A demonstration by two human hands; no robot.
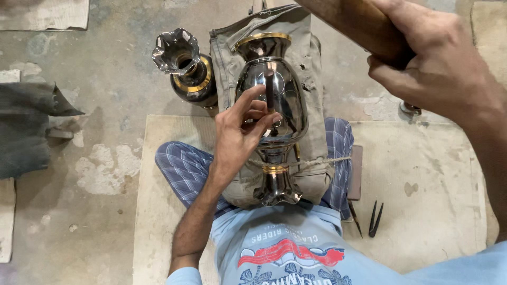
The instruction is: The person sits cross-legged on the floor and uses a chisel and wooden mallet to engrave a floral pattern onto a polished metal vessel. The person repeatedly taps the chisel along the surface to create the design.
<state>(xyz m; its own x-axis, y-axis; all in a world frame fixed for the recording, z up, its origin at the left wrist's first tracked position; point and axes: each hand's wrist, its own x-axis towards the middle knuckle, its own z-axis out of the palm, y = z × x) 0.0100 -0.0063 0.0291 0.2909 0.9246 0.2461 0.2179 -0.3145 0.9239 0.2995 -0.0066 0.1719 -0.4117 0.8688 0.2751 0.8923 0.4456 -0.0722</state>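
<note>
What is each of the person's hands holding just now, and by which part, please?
The left hand pinches a small dark metal punch by its lower end against the vase; the right hand grips a wooden handle.

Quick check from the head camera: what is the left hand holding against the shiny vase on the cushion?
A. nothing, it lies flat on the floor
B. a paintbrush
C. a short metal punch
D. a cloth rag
C: the left hand pinches a short metal punch upright against the vase.

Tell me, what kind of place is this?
Probably a metal-craft workshop on a floor: a polished metal vase on a cloth pad, a second vase, small pointed tools, worn concrete floor.
</note>
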